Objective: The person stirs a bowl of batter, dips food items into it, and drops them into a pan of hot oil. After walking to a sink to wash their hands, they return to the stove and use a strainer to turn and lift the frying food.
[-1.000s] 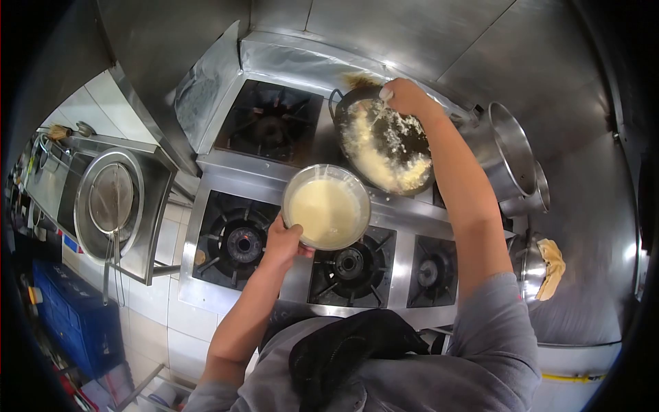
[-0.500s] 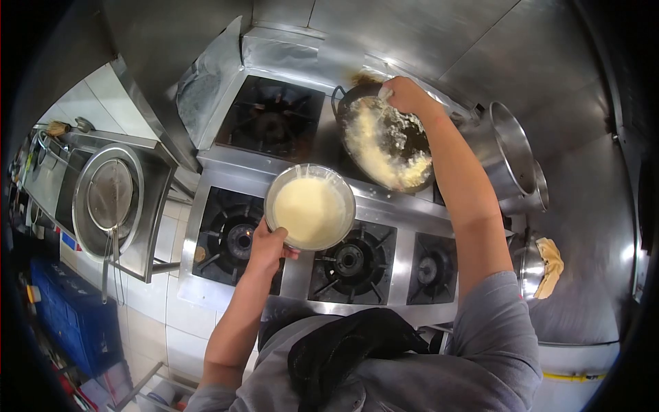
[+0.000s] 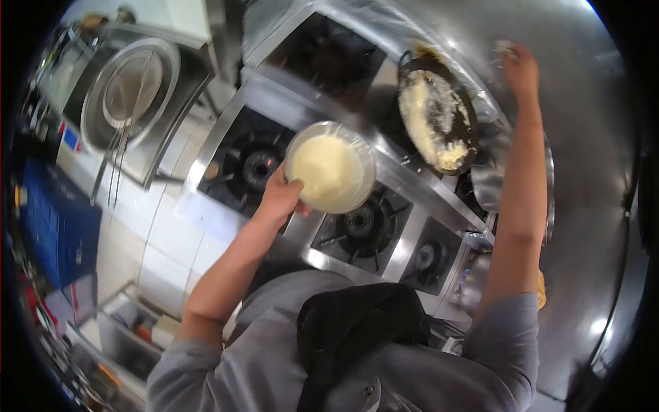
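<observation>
My left hand (image 3: 280,194) grips the rim of a bowl (image 3: 371,180), thumb on the near edge, above the front burners. Pale yellow batter (image 3: 328,168) fills much of it, and white streaks coat the inner wall. At the upper right, my right hand (image 3: 520,72) is raised beyond the wok, its fingers bunched and blurred. Something whitish shows at the fingertips; whether it is batter coating or a held piece cannot be made out. The dark wok (image 3: 469,123) on the back burner holds bubbling, pale yellow frying bits (image 3: 432,120).
Several black burners (image 3: 360,221) line the steel stove. Large metal pots (image 3: 489,172) stand right of the wok, partly behind my right arm. At left, a strainer (image 3: 132,89) rests over a large basin (image 3: 171,65). A blue crate (image 3: 58,223) sits on the left.
My right hand has lifted away from over the wok, up and to the right. My left hand still holds the bowl. The whole view has turned and shifted.
</observation>
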`<state>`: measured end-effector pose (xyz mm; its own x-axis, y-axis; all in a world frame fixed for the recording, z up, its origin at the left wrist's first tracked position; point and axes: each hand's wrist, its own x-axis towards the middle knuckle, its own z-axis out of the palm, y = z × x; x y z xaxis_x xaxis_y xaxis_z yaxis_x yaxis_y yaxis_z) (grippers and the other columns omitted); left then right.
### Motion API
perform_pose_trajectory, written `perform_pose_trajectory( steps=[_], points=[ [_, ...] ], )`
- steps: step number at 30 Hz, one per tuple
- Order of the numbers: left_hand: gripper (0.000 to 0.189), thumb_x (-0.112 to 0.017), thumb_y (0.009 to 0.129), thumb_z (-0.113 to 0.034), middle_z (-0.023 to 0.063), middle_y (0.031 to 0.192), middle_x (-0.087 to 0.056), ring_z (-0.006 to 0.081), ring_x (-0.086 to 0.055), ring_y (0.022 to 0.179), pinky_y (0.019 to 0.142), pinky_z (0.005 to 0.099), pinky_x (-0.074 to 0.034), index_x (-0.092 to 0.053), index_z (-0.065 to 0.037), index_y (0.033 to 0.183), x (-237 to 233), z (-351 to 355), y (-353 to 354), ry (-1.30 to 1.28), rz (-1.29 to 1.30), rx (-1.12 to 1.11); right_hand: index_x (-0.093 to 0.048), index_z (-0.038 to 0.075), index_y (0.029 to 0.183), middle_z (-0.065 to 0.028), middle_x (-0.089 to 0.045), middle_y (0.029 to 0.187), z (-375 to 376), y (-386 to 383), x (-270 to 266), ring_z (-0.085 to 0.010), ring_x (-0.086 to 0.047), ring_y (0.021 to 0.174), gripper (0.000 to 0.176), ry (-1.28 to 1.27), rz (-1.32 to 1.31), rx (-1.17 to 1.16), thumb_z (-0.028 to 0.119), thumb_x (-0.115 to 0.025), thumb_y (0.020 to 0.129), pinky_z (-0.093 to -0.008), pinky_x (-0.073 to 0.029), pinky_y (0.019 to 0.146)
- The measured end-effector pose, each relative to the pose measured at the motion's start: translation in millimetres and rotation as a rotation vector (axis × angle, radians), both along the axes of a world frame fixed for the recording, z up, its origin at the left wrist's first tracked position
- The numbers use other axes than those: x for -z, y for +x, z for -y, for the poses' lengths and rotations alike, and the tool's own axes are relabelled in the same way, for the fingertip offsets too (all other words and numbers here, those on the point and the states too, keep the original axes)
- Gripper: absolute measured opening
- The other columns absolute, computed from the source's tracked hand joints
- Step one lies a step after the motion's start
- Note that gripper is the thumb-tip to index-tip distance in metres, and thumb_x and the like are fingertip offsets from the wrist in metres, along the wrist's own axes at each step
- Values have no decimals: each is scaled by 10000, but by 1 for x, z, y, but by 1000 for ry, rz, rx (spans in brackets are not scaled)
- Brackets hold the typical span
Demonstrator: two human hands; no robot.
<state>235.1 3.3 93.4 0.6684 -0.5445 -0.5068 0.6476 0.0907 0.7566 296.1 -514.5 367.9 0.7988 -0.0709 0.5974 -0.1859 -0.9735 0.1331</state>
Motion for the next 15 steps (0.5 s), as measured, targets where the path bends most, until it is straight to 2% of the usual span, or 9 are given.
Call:
perform_pose_trajectory(
  steps=[2,4,6,7,8,9,12,14,15],
  points=[
    [465,-462,877,-5,157,852,-664,226,-645,533,416,323,-537,-455,-24,1342,7,-7,-6,20,-35,-32,-679,15,1109,-226,-687,1088,-21,-15,11,-423,-652,1010,357,61,140,-10,285,-661,877,-478,-519,869],
    [476,-456,873,4,161,846,-663,226,-644,529,417,324,-537,-451,-19,1348,10,-14,-9,26,-44,-39,-687,12,1122,-240,-689,1090,-22,-25,55,-417,-657,1023,345,16,124,89,236,-670,860,-467,-520,891],
    [492,-454,867,14,166,833,-663,224,-641,520,419,321,-538,-447,-14,1358,10,-24,-15,31,-61,-32,-703,22,1125,-244,-690,1109,-8,-38,133,-406,-661,1049,338,-25,-217,255,194,-671,835,-442,-519,913],
    [492,-454,867,14,166,833,-663,224,-641,520,419,321,-538,-447,-14,1358,10,-32,-17,29,-62,-38,-721,49,1125,-243,-697,1098,24,-51,185,-394,-664,1066,342,96,-397,181,180,-657,815,-416,-517,931],
    [497,-455,867,12,166,833,-665,221,-641,517,415,319,-536,-447,-16,1363,9,-38,-21,18,-62,-55,-731,73,1120,-240,-704,1066,-34,-69,177,-386,-667,1062,340,425,-599,155,176,-651,806,-412,-519,929],
    [503,-455,866,10,167,834,-668,218,-640,514,412,317,-535,-448,-18,1368,7,-42,-22,4,-57,-67,-734,85,1115,-242,-707,1037,-22,-76,197,-376,-672,1055,328,477,-525,225,164,-640,812,-410,-519,925],
    [519,-458,866,7,164,846,-672,213,-639,516,405,314,-532,-443,-28,1383,-3,-65,-26,15,-43,-49,-733,67,1096,-244,-707,1036,-57,-88,159,-382,-671,1049,313,384,-310,254,162,-644,811,-407,-520,921],
    [524,-457,867,4,161,851,-674,213,-638,516,403,313,-531,-442,-35,1389,-3,-76,-30,24,-33,-31,-723,67,1114,-248,-706,1030,-62,-96,134,-398,-668,1025,326,347,-75,94,166,-647,813,-415,-521,913],
    [529,-457,867,2,159,857,-676,212,-637,516,400,312,-529,-442,-43,1394,-2,-82,-32,37,-29,-35,-723,67,1114,-248,-706,1030,-72,-102,134,-398,-668,1025,326,340,-57,103,166,-647,813,-415,-521,913]
  ],
)
